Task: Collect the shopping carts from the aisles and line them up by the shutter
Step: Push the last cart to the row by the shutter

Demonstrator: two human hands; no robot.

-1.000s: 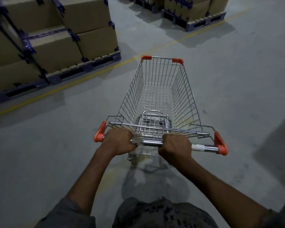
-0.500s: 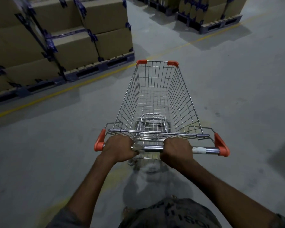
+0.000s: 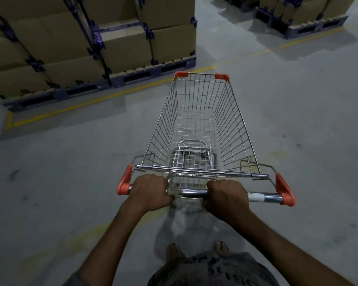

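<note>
- Head view: the left hand [image 3: 151,191] and right hand [image 3: 225,196] were each clamped around the handle bar [image 3: 192,191] of the empty shopping cart [image 3: 236,131], which stood on open concrete floor [image 3: 298,112]. No shutter was in view.
- Likely risk: drifting left could clip the pallet of cartons [image 3: 120,44] just ahead.
- Surroundings: a yellow line [image 3: 103,99] edged that pallet, and a second pallet [image 3: 310,25] lay well apart.

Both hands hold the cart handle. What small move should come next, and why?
Probably push the cart forward, bearing slightly right. The left hand and right hand both grip the handle, the pallet corner lies just ahead-left of the cart's front, and the floor to the right is open.
</note>
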